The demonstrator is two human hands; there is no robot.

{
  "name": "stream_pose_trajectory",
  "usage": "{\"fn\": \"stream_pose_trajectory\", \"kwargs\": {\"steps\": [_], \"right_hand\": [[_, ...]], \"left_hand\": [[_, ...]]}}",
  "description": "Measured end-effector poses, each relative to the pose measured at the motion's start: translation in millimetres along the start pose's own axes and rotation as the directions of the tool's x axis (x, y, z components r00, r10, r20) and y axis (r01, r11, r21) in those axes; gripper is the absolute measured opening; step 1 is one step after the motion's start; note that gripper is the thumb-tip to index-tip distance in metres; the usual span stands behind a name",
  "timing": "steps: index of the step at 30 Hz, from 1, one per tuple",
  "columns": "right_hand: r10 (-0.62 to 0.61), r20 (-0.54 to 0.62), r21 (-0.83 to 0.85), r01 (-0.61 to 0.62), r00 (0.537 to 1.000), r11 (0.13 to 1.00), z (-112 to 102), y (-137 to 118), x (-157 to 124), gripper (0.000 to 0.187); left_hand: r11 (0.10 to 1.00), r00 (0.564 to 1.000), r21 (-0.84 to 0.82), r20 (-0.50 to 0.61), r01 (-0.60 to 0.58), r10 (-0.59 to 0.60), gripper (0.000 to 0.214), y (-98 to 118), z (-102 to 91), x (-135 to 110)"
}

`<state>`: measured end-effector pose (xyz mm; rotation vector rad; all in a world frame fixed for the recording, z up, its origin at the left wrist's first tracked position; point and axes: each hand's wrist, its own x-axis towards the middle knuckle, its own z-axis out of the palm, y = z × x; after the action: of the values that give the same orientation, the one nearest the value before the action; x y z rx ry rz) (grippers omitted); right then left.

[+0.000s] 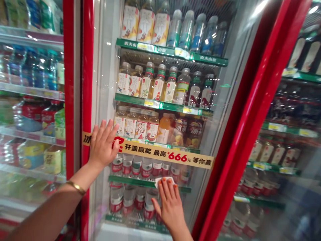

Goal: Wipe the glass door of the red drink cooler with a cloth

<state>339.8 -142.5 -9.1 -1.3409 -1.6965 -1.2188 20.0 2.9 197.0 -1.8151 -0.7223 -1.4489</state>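
My left hand lies on the glass door of a drinks fridge with its fingers spread. It covers part of a tan banner strip printed with black and red characters. A gold bangle is round my left wrist. Lower and to the right, my right hand holds a white wipe flat against the glass under its fingertips. Most of the wipe is hidden by the fingers. Bottled drinks stand in rows on green-edged shelves behind the glass.
Red door frames border the glass on the left and, slanting, on the right. Another fridge with blue bottles and packs stands at left. More bottles show behind glass at right.
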Motion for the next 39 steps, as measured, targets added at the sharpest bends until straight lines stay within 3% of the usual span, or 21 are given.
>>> {"fn": "stream_pose_trajectory", "kwargs": {"steps": [2, 5, 7, 9, 11, 12, 14, 16, 18, 20, 21, 22, 25, 26, 28, 29, 31, 34, 36, 37, 39], "right_hand": [[0.229, -0.052, -0.049, -0.232, 0.972, 0.972, -6, 19, -17, 0.091], [0.617, -0.127, -0.002, -0.622, 0.777, 0.783, -16, 34, -1, 0.091], [0.698, -0.127, 0.048, -0.699, 0.705, 0.714, -13, 12, 22, 0.090], [0.632, -0.105, 0.053, -0.630, 0.768, 0.775, 0, -28, 40, 0.094], [0.431, -0.054, 0.041, -0.429, 0.901, 0.902, 14, -65, 42, 0.100], [0.311, -0.028, 0.040, -0.310, 0.950, 0.950, 19, -77, 36, 0.100], [0.175, -0.009, 0.028, -0.175, 0.985, 0.984, 18, -77, 15, 0.095], [0.299, -0.045, -0.004, -0.299, 0.953, 0.954, 8, -45, -1, 0.089], [0.566, -0.115, 0.009, -0.569, 0.816, 0.822, -6, -2, 6, 0.085], [0.732, -0.151, 0.085, -0.729, 0.664, 0.679, -16, 23, 37, 0.084], [0.750, -0.156, 0.114, -0.742, 0.643, 0.660, -19, 23, 56, 0.084], [0.727, -0.161, 0.123, -0.718, 0.667, 0.686, -19, 13, 76, 0.085], [0.453, -0.130, 0.067, -0.448, 0.882, 0.892, -9, -52, 112, 0.094], [0.314, -0.104, 0.063, -0.309, 0.944, 0.949, -3, -74, 114, 0.099], [0.091, -0.058, 0.066, -0.087, 0.994, 0.994, 4, -100, 100, 0.104], [0.061, -0.039, 0.059, -0.058, 0.997, 0.997, 5, -99, 88, 0.103], [0.201, -0.028, 0.022, -0.200, 0.979, 0.980, -4, -69, 66, 0.097], [0.567, -0.097, 0.041, -0.566, 0.818, 0.824, -26, 5, 74, 0.089], [0.660, -0.155, 0.089, -0.655, 0.735, 0.750, -34, 29, 104, 0.086], [0.656, -0.170, 0.091, -0.651, 0.735, 0.753, -35, 26, 121, 0.087], [0.541, -0.166, 0.056, -0.540, 0.825, 0.840, -28, -8, 149, 0.093]], "left_hand": [[1.000, 1.000, 0.011, -0.002, 0.024, -0.024, 0.080, 2, 2.4, -4], [0.999, 0.999, 0.003, -0.025, 0.032, -0.032, 0.075, 5, 1.4, -11], [0.999, 0.998, -0.006, -0.044, 0.035, -0.036, 0.072, 6, 0.8, -12], [0.999, 0.997, -0.009, -0.057, 0.049, -0.050, 0.072, 6, 1.5, -11], [0.998, 0.996, -0.008, -0.068, 0.063, -0.064, 0.074, 6, 2.6, -10], [0.998, 0.995, -0.008, -0.076, 0.066, -0.066, 0.075, 6, 3.0, -10], [0.998, 0.995, -0.007, -0.075, 0.060, -0.060, 0.076, 8, 3.0, -10], [0.998, 0.995, -0.004, -0.087, 0.056, -0.056, 0.077, 10, 2.9, -10], [0.998, 0.994, -0.001, -0.093, 0.055, -0.055, 0.077, 11, 3.2, -9], [0.998, 0.993, -0.001, -0.102, 0.056, -0.056, 0.077, 11, 3.2, -8], [0.998, 0.993, -0.003, -0.105, 0.058, -0.058, 0.078, 11, 3.0, -8], [0.998, 0.993, -0.007, -0.106, 0.058, -0.058, 0.078, 11, 2.6, -8], [0.998, 0.993, -0.025, -0.102, 0.053, -0.056, 0.079, 9, 1.8, -9], [0.998, 0.993, -0.031, -0.101, 0.052, -0.055, 0.080, 9, 1.9, -9], [0.998, 0.993, -0.035, -0.103, 0.053, -0.057, 0.080, 9, 2.4, -10], [0.998, 0.993, -0.033, -0.102, 0.055, -0.058, 0.080, 9, 2.8, -10], [0.998, 0.994, -0.027, -0.098, 0.056, -0.058, 0.080, 10, 3.3, -11], [0.998, 0.994, -0.023, -0.098, 0.054, -0.056, 0.080, 11, 3.3, -11], [0.998, 0.992, -0.022, -0.108, 0.056, -0.058, 0.080, 11, 2.8, -10], [0.998, 0.992, -0.023, -0.110, 0.055, -0.057, 0.080, 11, 2.6, -10], [0.998, 0.993, -0.028, -0.107, 0.048, -0.051, 0.081, 10, 2.3, -10]]}}
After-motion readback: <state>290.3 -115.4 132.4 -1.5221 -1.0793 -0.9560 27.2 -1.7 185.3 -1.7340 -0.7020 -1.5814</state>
